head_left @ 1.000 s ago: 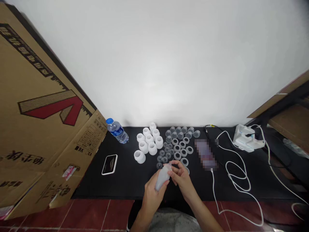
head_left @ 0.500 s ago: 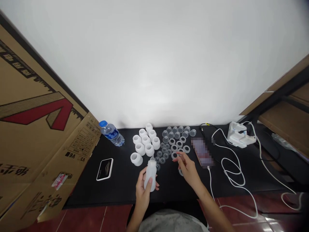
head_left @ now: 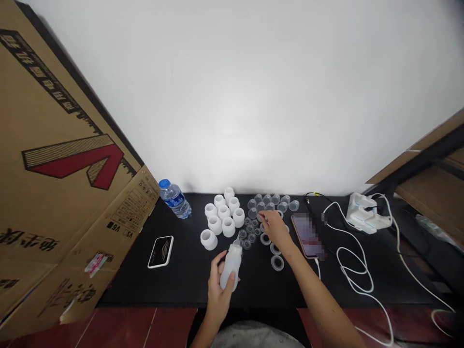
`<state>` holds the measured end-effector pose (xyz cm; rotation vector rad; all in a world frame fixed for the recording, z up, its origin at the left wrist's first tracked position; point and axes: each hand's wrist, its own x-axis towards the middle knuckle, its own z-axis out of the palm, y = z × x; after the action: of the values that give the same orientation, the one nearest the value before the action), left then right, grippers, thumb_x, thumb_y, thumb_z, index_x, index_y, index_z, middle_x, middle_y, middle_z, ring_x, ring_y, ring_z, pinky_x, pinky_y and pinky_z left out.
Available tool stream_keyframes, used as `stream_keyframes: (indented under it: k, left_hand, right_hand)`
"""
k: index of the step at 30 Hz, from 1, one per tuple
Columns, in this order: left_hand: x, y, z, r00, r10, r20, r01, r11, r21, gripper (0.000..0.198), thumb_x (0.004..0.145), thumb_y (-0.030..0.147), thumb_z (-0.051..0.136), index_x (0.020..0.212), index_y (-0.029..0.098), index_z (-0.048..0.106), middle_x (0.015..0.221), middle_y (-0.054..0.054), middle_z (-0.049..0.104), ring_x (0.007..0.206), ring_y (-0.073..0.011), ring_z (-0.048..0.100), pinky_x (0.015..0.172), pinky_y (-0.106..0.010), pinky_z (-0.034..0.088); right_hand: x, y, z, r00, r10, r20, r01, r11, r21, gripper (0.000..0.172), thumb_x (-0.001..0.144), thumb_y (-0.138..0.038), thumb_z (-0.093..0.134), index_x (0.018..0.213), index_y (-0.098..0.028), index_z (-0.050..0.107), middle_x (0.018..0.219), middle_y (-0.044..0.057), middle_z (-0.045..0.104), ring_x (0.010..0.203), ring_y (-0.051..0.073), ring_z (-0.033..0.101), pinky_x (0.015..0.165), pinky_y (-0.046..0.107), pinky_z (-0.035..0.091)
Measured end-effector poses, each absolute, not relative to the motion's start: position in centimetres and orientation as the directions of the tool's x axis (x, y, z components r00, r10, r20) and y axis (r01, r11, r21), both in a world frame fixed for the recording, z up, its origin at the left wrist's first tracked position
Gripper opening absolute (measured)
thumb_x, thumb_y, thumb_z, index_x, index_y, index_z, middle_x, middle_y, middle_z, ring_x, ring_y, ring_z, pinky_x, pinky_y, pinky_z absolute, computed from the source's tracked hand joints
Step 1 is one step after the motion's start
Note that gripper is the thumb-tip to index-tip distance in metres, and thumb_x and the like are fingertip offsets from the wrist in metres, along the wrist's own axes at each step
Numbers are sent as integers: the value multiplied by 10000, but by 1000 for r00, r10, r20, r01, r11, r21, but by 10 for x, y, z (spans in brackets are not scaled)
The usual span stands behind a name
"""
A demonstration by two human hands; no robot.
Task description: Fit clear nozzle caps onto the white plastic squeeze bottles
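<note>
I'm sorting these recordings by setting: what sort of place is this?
Probably a makeshift work corner, though whether in a home or a workshop I can't tell: white hollow pieces and clear domes grouped by kind on a black table, with a large cardboard box at its left end.

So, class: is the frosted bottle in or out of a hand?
In: the left hand holds the frosted bottle, with the thumb laid across its front.

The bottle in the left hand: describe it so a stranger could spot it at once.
Find the black table against the white wall. Near its front edge, the left hand holds a frosted bottle. Unlike the short, cup-shaped white pieces beyond it, this one is tall and slim, with a translucent tip.
</note>
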<state>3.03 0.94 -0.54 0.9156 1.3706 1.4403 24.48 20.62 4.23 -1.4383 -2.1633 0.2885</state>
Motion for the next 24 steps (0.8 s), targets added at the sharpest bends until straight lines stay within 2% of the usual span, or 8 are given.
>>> stream_keyframes:
  k: [2,7,10,12,14,17,21,24]
  left_hand:
    - [31,9,-7,-318,946,-69,-129,29,991,717,939,609,786,1481,226,515,1102,-97,823,814,-252,807,734,-383,692]
    - [28,9,-14,-317,948,6,-46,-22,999,537,950,543,804,1326,224,592,1014,-62,804,818,-236,802,777,-353,663]
    - [27,9,-14,-313,950,13,-42,-27,999,521,951,533,801,1335,216,649,1135,-104,803,876,-255,807,776,-354,671]
    - [27,9,-13,-305,952,-10,-67,-11,998,531,938,554,804,1327,209,694,1250,-135,781,866,-261,805,715,-347,679]
    - [26,9,-12,-290,956,-35,-97,7,995,538,926,572,811,1306,203,719,1276,-143,768,812,-250,796,653,-337,674]
    - [25,10,-11,-263,962,-75,-175,29,984,548,915,597,819,1280,202,712,1225,-139,775,724,-229,779,616,-337,664]
    - [20,17,-8,-217,969,-117,-275,54,960,560,898,645,817,1221,198,721,1154,-130,784,654,-216,758,571,-334,640]
    - [15,20,-7,-167,979,-115,-297,62,953,518,930,629,793,1199,191,735,1109,-109,780,668,-202,748,594,-315,624]
  right_hand:
    - [240,214,43,-291,907,305,814,402,-419,260,1090,-206,569,1194,-214,806,1074,127,778,1051,323,678,962,433,557]
    - [229,230,40,-243,918,312,858,354,-371,237,1089,-273,618,1179,-208,827,1021,135,719,982,315,662,841,392,548]
    - [220,233,38,-231,920,317,873,340,-350,213,1074,-299,660,1147,-199,833,1024,133,713,965,307,657,840,387,540]
    - [214,232,37,-229,917,326,878,339,-337,198,1064,-302,677,1126,-197,832,1048,141,715,1006,320,651,874,401,536]
    - [209,231,36,-229,913,339,880,343,-329,180,1055,-298,688,1102,-194,827,1104,161,721,1074,344,641,929,430,531]
    - [204,231,35,-230,908,350,872,352,-341,136,1041,-276,699,1068,-205,812,1152,171,746,1130,364,641,980,459,527]
    - [204,235,29,-220,915,339,849,351,-395,111,1033,-244,694,1079,-212,791,1066,147,803,1099,360,689,935,442,559]
    - [205,236,23,-210,919,334,828,348,-439,133,1035,-239,678,1118,-212,779,1096,150,816,1117,358,706,937,443,574]
